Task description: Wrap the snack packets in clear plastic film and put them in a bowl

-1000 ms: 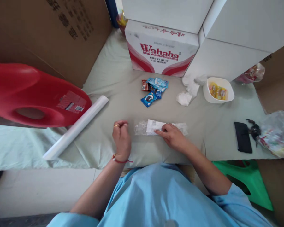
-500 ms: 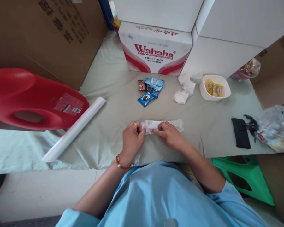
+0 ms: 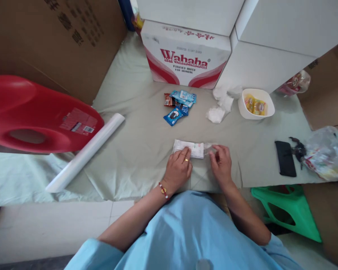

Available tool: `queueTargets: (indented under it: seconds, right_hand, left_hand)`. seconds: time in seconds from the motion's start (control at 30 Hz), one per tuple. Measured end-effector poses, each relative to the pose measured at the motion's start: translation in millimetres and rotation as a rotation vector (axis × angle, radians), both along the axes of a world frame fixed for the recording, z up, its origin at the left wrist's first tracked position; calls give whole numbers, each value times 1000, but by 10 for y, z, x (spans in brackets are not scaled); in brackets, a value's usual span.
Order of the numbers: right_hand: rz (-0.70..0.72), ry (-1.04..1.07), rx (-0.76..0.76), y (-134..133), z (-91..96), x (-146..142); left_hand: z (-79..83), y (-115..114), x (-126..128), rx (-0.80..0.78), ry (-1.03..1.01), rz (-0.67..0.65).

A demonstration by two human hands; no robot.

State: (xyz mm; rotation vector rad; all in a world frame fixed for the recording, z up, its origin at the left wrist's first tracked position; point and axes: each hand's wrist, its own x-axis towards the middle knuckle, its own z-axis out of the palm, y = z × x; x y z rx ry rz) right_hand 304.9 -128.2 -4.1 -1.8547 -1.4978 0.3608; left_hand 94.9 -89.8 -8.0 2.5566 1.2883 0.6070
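Note:
A flat white packet with small print [image 3: 197,150] lies on the cloth in front of me, in a clear plastic bag [image 3: 208,147] whose loose end sticks out to the right. My left hand [image 3: 178,167] rests on top of the packet, fingers laid along its near side and holding it down. Thumb and fingertips of my right hand [image 3: 222,162] pinch the loose end of the plastic. Part of the packet is hidden under my left fingers.
Beyond are several snack packs [image 3: 180,105], crumpled white plastic [image 3: 220,108] and a white bowl [image 3: 243,108] with yellow packs. A film roll [image 3: 87,153] and red jug [image 3: 45,112] lie left; a black phone [image 3: 285,158] right. A Wahaba-like "Wahaha" carton [image 3: 186,56] stands behind.
My left hand has shifted right and turned from pinching the packet's left end to lying on it. My right hand has moved right, off the packet to the plastic's loose end.

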Motion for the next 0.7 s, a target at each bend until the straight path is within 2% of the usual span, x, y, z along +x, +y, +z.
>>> queueTargets:
  seconds: [0.07, 0.2, 0.27, 0.37, 0.43, 0.5, 0.6, 0.7]
  right_hand:
    - [-141, -87, -22, 23, -74, 65]
    - [-90, -141, -35, 87, -92, 142]
    - [-55, -57, -32, 87, -5, 161]
    - [-56, 163, -153, 73, 181, 159]
    - [-69, 237, -209, 95, 300, 122]
    - [-48, 181, -169, 164, 396, 43]
    - [57, -19, -102, 340, 492, -164]
    - [195, -208, -183, 521, 512, -443]
  left_hand:
    - [-9, -31, -1, 0, 55, -13]
    - [-17, -46, 11, -10, 106, -24]
    - [-11, -43, 12, -2, 114, -30]
    - [12, -38, 14, -7, 124, -36]
    - [26, -34, 16, -10, 132, -35]
    - [31, -34, 18, -3, 140, -38]
    - [17, -43, 20, 9, 141, -43]
    - [-14, -56, 20, 21, 102, -17]
